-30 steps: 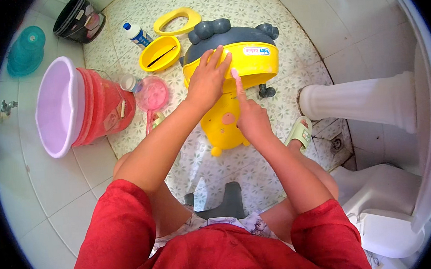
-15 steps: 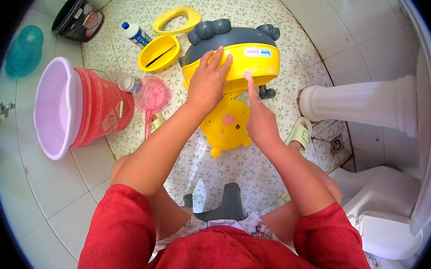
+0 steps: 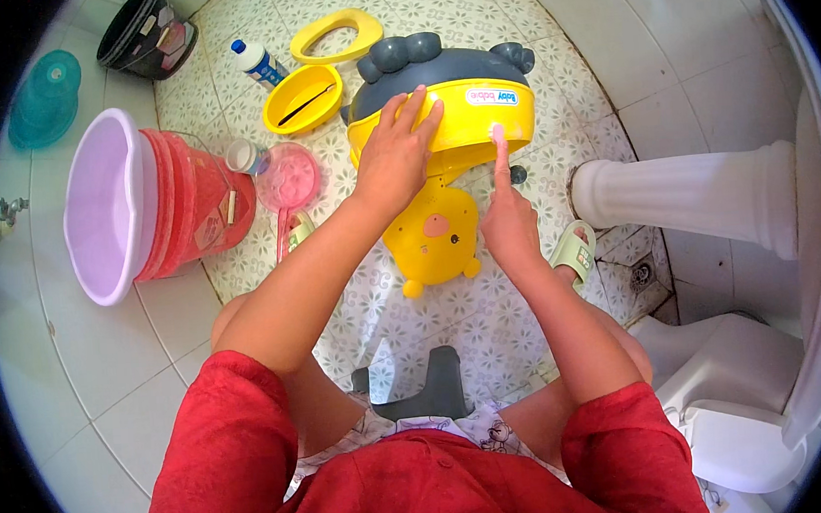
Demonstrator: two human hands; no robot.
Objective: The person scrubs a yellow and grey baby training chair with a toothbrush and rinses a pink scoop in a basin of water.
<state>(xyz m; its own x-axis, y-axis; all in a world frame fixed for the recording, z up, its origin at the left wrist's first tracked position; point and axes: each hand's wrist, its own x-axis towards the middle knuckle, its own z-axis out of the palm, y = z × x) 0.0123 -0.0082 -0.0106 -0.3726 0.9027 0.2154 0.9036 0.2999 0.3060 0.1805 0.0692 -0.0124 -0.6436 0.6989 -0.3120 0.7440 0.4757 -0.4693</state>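
Observation:
A yellow child's potty (image 3: pixel 459 127) with a dark grey body lies tipped over on the floor. My left hand (image 3: pixel 395 154) rests open on its yellow side, fingers spread. My right hand (image 3: pixel 509 213) reaches toward the right part of that side. Its index finger is stretched out and its other fingers are curled. At the index fingertip is a small pinkish-white patch (image 3: pixel 498 133), touching the yellow surface; what it is I cannot make out. A yellow animal-faced lid (image 3: pixel 436 241) hangs down toward me below the potty.
At left stand a red bucket (image 3: pixel 177 205), a lilac basin (image 3: pixel 88 210) and a pink dipper (image 3: pixel 288 175). Farther back are a yellow bowl (image 3: pixel 280 119) holding a dark stick, a blue-capped bottle (image 3: pixel 258 64) and a yellow seat ring (image 3: pixel 359 23). A white pedestal (image 3: pixel 680 198) is at right.
My right hand has moved right along the potty's yellow side, with the pinkish-white patch at its fingertip. My left hand stays in place.

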